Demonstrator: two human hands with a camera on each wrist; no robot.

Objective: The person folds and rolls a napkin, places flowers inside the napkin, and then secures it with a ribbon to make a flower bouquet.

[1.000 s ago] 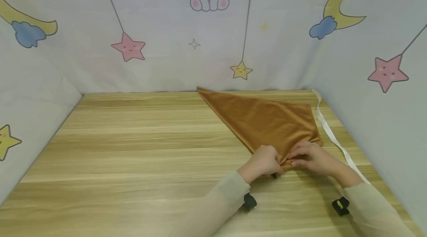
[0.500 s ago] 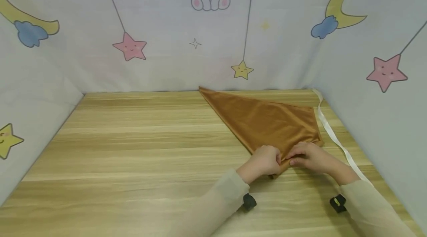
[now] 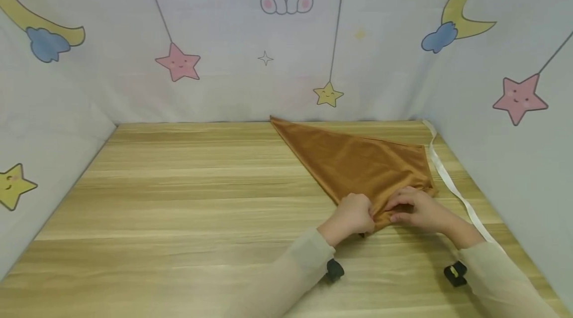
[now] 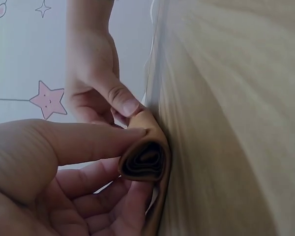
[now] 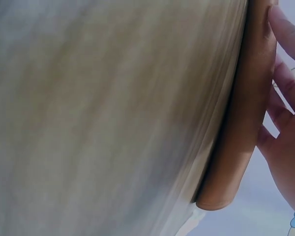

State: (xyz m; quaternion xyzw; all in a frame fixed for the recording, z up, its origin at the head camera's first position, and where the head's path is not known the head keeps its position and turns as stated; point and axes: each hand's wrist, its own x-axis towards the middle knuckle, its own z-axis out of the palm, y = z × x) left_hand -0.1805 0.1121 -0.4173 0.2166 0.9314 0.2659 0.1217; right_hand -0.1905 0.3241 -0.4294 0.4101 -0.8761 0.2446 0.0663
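Tabletop partly under brown cloth

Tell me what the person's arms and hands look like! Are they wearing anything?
The left sleeve and right sleeve are long, plain and pale beige. The left hand and right hand wear no gloves. A small black object shows at the left cuff and another at the right, which has a little yellow mark.

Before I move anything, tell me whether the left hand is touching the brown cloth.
Touching. The left wrist view shows it: the left hand holds the brown cloth, its thumb lying right on the rolled edge.
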